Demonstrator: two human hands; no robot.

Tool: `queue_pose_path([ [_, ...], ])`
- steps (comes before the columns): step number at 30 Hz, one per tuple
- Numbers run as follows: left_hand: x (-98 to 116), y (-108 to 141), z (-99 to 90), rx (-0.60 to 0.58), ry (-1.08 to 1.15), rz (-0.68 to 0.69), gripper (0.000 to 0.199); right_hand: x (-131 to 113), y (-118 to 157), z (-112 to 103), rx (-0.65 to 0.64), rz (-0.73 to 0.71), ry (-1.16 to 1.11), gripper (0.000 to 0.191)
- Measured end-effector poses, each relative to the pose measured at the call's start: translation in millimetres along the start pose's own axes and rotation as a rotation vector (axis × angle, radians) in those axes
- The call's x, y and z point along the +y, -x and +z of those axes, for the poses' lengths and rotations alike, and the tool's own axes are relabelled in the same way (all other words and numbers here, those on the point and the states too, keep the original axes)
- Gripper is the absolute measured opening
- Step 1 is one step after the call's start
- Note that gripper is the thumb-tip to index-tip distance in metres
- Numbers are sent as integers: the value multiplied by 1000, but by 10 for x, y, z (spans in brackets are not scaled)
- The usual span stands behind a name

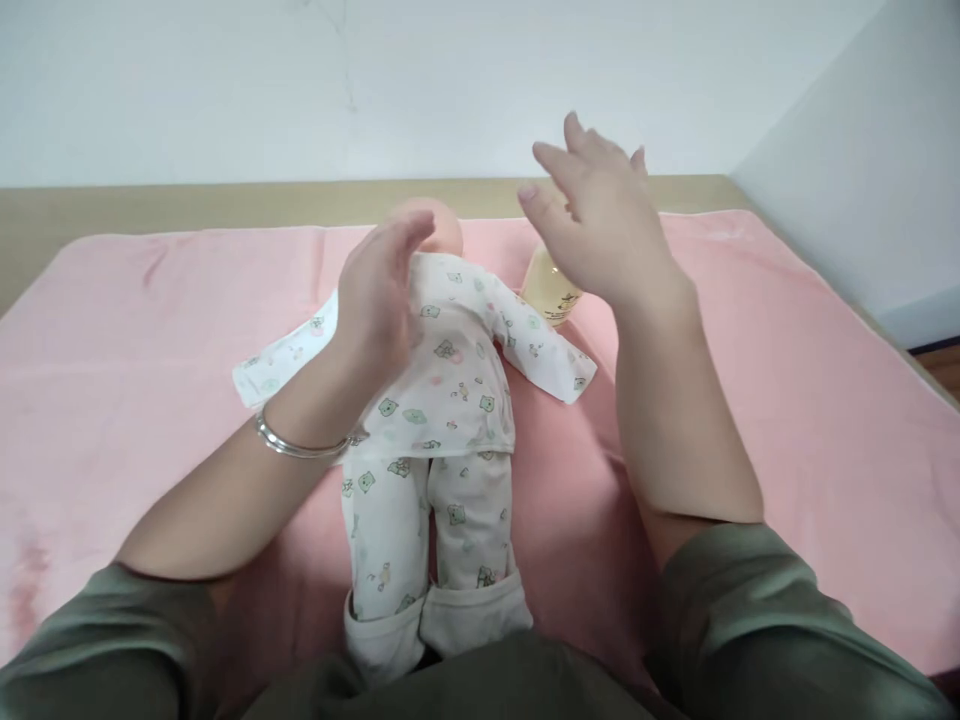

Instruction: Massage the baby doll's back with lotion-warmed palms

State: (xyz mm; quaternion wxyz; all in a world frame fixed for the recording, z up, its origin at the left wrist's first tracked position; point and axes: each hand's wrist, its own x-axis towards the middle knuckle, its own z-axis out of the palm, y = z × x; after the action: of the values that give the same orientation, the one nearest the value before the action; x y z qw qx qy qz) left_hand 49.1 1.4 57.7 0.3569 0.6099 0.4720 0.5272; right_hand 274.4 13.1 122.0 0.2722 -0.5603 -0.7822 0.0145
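Baby doll [457, 385] in bear-print PJs lies mid-frame, arms out; head partly behind L hand [375, 295], face not visible. L hand over its chest, fingers close tog. & slightly curved, no grip seen; contact unclear. R hand [600, 220], upper right of ctr, fingers loosely spread, empty, above yellow bottle [553, 290]. Pink blanket [795, 400] beneath. Best: palms flat, light even pressure, head steady, R wrist clear of bottle, bangle [296, 448] off fabric.
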Motion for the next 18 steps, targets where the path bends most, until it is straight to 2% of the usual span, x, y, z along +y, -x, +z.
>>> queue_pose_path([
  [2,139,-168,165,-178,209,-145,63,0,1,43,15,11,75,52],
  [4,218,-317,352,-308,305,-248,80,13,-15,79,52,14,71,47],
  [7,198,-496,621,-320,226,-138,89,15,-65,114,58,32,68,47],
  [10,82,-601,781,-275,139,-52,96,2,-140,135,37,94,94,48],
  [12,7,-614,789,-226,90,-14,94,-13,-192,145,46,145,90,45],
  [14,-27,-567,715,-222,75,4,89,-38,-232,146,47,210,77,41],
  [16,17,-458,577,-275,90,-12,85,-78,-250,142,20,284,86,39],
  [18,165,-304,402,-346,116,-49,78,-123,-248,141,10,328,137,38],
])
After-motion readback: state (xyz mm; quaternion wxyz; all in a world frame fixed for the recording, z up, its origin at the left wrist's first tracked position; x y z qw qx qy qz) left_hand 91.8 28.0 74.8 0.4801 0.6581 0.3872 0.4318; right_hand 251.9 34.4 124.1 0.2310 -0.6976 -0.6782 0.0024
